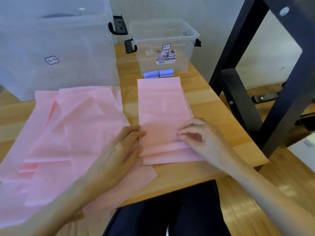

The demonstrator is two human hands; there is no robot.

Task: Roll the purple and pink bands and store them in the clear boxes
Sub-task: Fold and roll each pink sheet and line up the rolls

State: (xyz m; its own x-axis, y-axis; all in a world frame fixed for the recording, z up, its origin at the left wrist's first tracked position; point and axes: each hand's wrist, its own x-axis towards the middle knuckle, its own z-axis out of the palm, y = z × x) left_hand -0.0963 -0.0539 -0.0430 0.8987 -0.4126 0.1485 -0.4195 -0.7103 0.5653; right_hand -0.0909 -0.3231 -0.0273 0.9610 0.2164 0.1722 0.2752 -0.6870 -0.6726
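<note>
A flat pink band (162, 106) lies lengthwise on the wooden table (209, 99), its near end folded over. My right hand (202, 138) pinches that folded near end with curled fingers. My left hand (122, 150) rests flat, fingers straight, against the band's left edge. A heap of several more pink bands (68, 130) is spread on the left. Two rolled purple bands (158, 73) lie side by side in front of the small clear box (163, 46). A big clear box (56, 48) stands at the back left.
A black metal frame (252, 82) rises at the right, close to the table's corner. A white object (305, 149) shows at the right edge. My dark-clothed legs (163, 215) are below the table's near edge. Both boxes have black latches.
</note>
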